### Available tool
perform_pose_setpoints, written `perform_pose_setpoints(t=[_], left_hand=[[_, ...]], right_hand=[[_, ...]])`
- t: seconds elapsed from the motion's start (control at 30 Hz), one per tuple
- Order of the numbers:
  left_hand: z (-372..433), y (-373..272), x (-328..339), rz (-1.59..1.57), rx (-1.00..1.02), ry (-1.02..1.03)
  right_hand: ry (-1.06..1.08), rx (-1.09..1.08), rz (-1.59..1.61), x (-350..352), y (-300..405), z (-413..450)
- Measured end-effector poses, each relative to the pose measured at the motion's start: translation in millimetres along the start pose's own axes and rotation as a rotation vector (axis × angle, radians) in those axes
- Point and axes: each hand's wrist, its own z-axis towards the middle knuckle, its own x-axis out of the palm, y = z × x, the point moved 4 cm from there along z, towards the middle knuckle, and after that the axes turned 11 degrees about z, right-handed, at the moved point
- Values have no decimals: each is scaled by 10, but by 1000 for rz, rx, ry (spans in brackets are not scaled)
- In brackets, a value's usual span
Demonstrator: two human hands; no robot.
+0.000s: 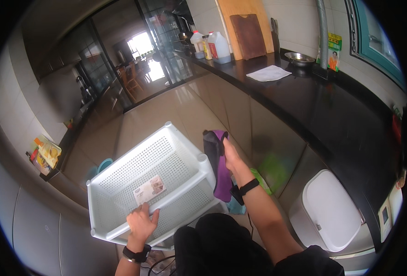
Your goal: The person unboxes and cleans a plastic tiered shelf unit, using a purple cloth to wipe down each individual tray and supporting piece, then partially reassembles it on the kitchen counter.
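A white plastic storage rack (186,151) with perforated basket tiers stands tilted in view before me. In its top basket a printed card (150,189) lies against the mesh. My left hand (142,219) grips the near rim of that basket, thumb on one side and fingers over the edge. At the rack's right corner, my right hand (231,155) holds a purple and black cloth (221,172), which hangs down along the rack's side. The fingers behind the cloth are hidden.
A black countertop (331,127) runs along the right, bearing a white cloth (269,73), a metal bowl (299,58) and plastic jugs (219,48). Below it stands a white lidded bin (331,210). Beside the rack is a teal basin (105,165). Food pouches (48,151) sit on the left counter.
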Motion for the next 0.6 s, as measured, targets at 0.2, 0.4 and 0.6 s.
perform_pose_setpoints(t=[0.2, 0.4, 0.6], left_hand=[[112, -199, 33, 94, -18, -232], [161, -148, 81, 137, -42, -166], [81, -84, 123, 91, -9, -226]], right_hand=[[511, -126, -822, 821, 72, 221], [727, -131, -790, 768, 77, -46], [765, -15, -484, 536, 204, -509]])
